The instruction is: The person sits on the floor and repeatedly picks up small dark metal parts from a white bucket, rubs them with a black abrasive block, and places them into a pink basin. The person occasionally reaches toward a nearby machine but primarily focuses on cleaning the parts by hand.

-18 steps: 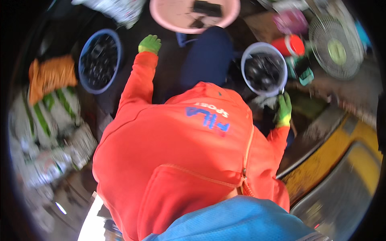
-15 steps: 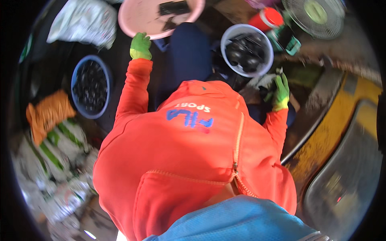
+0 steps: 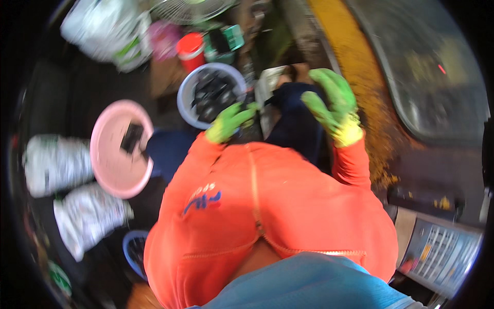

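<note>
Both my hands wear green gloves with yellow cuffs. My left hand (image 3: 231,122) is at the near right rim of a pale blue bucket (image 3: 186,105), its fingers stretched to the right and slightly apart. I make out nothing held in it, though motion blurs it. Inside the bucket lie several glossy black pieces (image 3: 211,95). My right hand (image 3: 333,100) is raised over my right knee, open, thumb and fingers spread, with nothing in it. A pink basin (image 3: 103,154) leans by my left knee, holding a dark rectangular piece (image 3: 132,138).
Beyond the bucket stand a red jug with a white band (image 3: 190,50), a teal container (image 3: 234,37) and a fan (image 3: 193,10). White sacks (image 3: 59,164) line the left, with another blue tub (image 3: 135,252) below. A yellow worn machine edge (image 3: 355,56) runs along the right, near a printed panel (image 3: 440,252).
My view and body have turned to the right. My left hand has left the pink basin's rim and come to the bucket. My right hand has lifted, its fingers now spread wide.
</note>
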Motion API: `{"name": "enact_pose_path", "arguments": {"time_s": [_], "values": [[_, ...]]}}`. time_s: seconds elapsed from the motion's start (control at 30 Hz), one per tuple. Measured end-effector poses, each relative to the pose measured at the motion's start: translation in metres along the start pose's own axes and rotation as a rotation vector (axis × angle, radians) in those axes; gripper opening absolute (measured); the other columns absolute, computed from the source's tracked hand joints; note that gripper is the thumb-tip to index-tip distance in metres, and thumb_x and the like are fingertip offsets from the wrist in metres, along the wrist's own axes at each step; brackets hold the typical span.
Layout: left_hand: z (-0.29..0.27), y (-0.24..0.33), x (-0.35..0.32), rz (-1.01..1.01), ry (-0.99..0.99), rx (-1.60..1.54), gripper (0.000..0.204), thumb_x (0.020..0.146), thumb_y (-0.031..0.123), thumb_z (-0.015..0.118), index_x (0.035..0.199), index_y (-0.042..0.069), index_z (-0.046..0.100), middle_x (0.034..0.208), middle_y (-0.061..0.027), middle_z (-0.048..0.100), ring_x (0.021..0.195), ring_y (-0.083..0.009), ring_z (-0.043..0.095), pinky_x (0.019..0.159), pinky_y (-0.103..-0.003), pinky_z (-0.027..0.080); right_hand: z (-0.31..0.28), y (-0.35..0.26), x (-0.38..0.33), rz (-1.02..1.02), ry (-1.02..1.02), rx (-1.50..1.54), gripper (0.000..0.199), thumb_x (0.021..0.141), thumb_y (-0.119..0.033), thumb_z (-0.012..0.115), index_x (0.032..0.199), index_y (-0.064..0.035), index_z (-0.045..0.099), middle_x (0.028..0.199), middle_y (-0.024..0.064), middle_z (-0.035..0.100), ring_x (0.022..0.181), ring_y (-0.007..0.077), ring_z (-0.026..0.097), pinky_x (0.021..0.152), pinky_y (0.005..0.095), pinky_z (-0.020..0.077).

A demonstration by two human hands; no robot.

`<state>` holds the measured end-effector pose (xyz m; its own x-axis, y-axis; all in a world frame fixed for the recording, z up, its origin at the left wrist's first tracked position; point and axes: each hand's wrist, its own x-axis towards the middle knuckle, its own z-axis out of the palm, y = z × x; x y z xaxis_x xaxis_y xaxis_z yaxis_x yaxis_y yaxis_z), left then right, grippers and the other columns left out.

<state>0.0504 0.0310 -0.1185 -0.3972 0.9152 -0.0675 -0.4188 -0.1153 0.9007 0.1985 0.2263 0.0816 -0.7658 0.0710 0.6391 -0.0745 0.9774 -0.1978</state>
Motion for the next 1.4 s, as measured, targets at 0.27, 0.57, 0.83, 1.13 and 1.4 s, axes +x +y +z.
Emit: {"name": "enact_pose_path", "arguments": {"time_s": [0.27,0.57,0.83,1.13,1.4], "values": [[-0.084,-0.049,0.004,-0.259,0.591,-0.16,0.022,0.088,0.026,0.067,0.099,0.007,0.065,0.061,0.0027,0.048,0.048,-0.0077,0.042,0.044,-0.023,0.035,-0.224,-0.062,-0.056,0.272,0.992,-1.381,0.031,0.086,-0.007,0.063,0.116,0.002,0.061,0.105,0.0154,0.064,0.089,0.0209,0.062,0.076,0.0324,0.0505],[-0.065,-0.052,0.01,-0.34,0.484,-0.146,0.026,0.092,0.026,0.059,0.102,0.003,0.066,0.062,-0.0005,0.048,0.046,-0.0119,0.044,0.046,-0.028,0.042,-0.23,-0.032,-0.089,0.412,1.294,-0.42,0.046,0.088,-0.006,0.063,0.13,-0.0005,0.045,0.087,0.007,0.063,0.064,0.009,0.056,0.056,0.0205,0.0448],[-0.079,-0.058,0.014,-0.324,0.481,-0.106,0.028,0.089,0.027,0.063,0.103,0.003,0.066,0.059,0.0027,0.046,0.047,-0.0094,0.042,0.047,-0.026,0.041,-0.189,0.014,-0.029,0.413,1.396,-0.223,0.038,0.082,0.002,0.07,0.114,-0.0001,0.048,0.093,0.0105,0.062,0.064,0.0127,0.059,0.049,0.0219,0.049],[-0.095,-0.069,-0.005,-0.258,0.451,-0.18,0.032,0.088,0.026,0.064,0.107,0.001,0.064,0.058,0.0026,0.045,0.046,-0.0099,0.04,0.048,-0.027,0.041,-0.119,0.097,0.061,0.687,0.833,0.496,0.031,0.092,-0.033,0.065,0.096,-0.0021,0.058,0.067,0.0048,0.059,0.051,0.0157,0.058,0.05,0.0288,0.0478],[-0.118,-0.086,-0.026,-0.289,0.657,-0.181,0.04,0.091,0.04,0.061,0.106,0.003,0.065,0.055,0.0058,0.046,0.043,-0.0093,0.042,0.043,-0.027,0.042,-0.056,0.174,0.163,0.677,0.653,0.641,0.02,0.091,-0.027,0.063,0.092,-0.0111,0.051,0.067,-0.0018,0.051,0.053,0.0096,0.049,0.05,0.0283,0.0438]]}}
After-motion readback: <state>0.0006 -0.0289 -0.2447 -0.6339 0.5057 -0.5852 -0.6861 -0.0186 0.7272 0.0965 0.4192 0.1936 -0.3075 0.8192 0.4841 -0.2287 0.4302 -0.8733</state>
